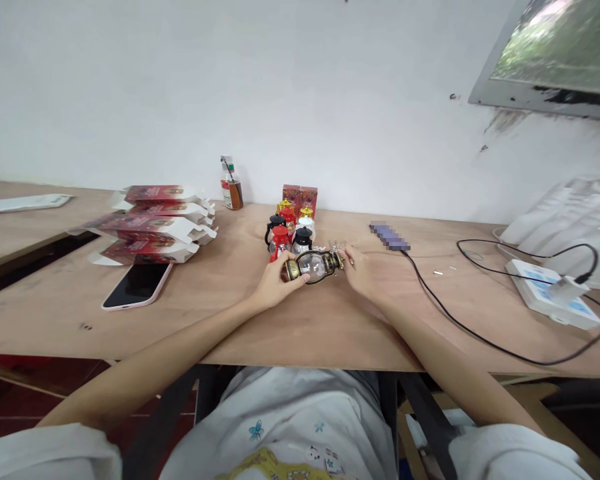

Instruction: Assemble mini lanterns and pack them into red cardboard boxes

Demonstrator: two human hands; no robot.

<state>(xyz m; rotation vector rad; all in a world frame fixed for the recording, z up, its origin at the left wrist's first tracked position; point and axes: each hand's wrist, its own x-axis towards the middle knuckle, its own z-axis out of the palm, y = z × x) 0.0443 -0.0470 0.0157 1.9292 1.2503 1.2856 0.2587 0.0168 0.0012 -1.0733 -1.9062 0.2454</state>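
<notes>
A small bronze-coloured lantern [314, 266] with a clear globe lies on its side between my hands, just above the table. My left hand [279, 280] is closed round its base, thumb on the globe. At the lantern's top end, the fingers of my right hand [357, 269] are pinched together; a small clear or silvery bit [336, 247] shows beside them, too small to name. Right behind stand several more mini lanterns: a red one [280, 241], a black one [303, 239], a white one [307, 225] and gold ones [285, 206].
Flattened red-and-white boxes [155, 230] and a pink-edged phone [137, 287] lie to the left. Two red boxes [300, 195] and a bottle [231, 187] stand by the wall. On the right are a cabled phone [390, 237], a power strip [553, 293] and white packaging [570, 227].
</notes>
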